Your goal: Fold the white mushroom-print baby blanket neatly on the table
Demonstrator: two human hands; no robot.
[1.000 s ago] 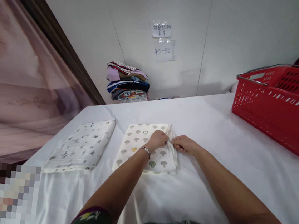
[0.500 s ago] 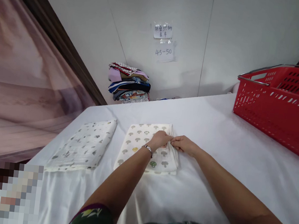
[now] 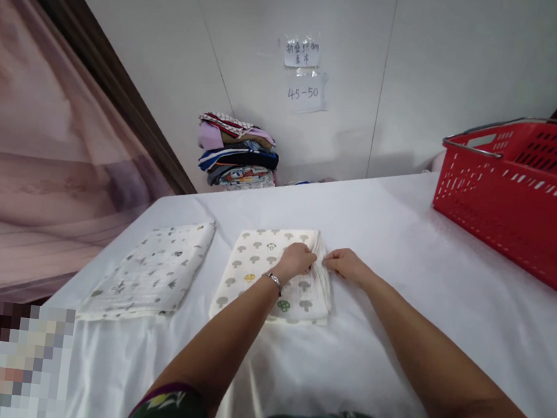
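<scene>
A folded cream cloth with grey, green and yellow mushroom prints [image 3: 253, 260] lies flat in the middle of the white-covered table. My left hand [image 3: 297, 259], a bracelet at its wrist, rests on the cloth's right part, its fingers pinched on the layers near the right edge. Just beyond that edge is my right hand [image 3: 346, 265], fingers drawn together at the cloth's layered side; its fingertips seem to pinch the edge, though the contact is small. To the left lies a second folded white cloth with small grey prints [image 3: 158, 269].
A red plastic basket [image 3: 519, 216] with a metal handle stands at the table's right. Behind the far edge rises a stack of folded fabrics [image 3: 239, 154] against the wall. A pink curtain [image 3: 54, 143] hangs at left. Paper signs [image 3: 302, 92] are taped to the wall.
My right hand has moved slightly right, away from my left hand, opening a small gap between them. The cloths lie as before; the view has shifted a little.
</scene>
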